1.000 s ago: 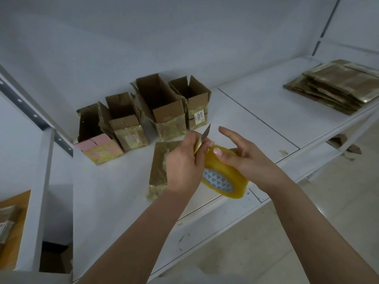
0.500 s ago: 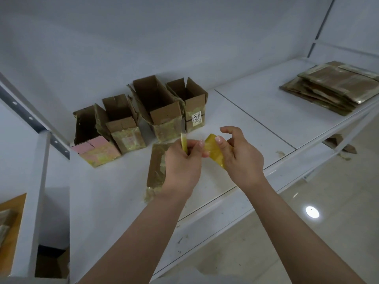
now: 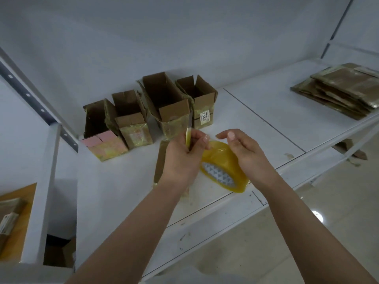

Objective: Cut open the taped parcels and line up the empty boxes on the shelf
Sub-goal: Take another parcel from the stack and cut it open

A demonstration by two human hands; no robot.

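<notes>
Four opened boxes stand in a row at the back of the white shelf point(image 3: 114, 201), flaps up. Leftmost is the box with pink flaps point(image 3: 102, 132), touching it the second box point(image 3: 131, 119), then the tall box point(image 3: 166, 105), and last the labelled box point(image 3: 201, 103) with a white sticker on its front. In front of the tall box a flat taped parcel point(image 3: 161, 160) lies on the shelf, mostly hidden behind the left forearm.

The left hand point(image 3: 182, 158) is raised above the shelf edge with its back to the camera, wrist bent slightly, fingers curled round the yellow handle of a cutter knife point(image 3: 189, 130). The thin blade points up and away, in front of the tall box's corner. The left thumb and fingertips also meet the loose end of tape at the top of the yellow tape roll point(image 3: 223, 167).

The right hand point(image 3: 246, 154) comes in from the lower right, palm turned down over the roll. Its fingers wrap the roll's far side and carry it tilted, the patterned core facing the camera; the thumb is stretched out straight toward the left hand.

Far right on the shelf lies a stack of flattened cartons point(image 3: 340, 89), well apart from the hands.
</notes>
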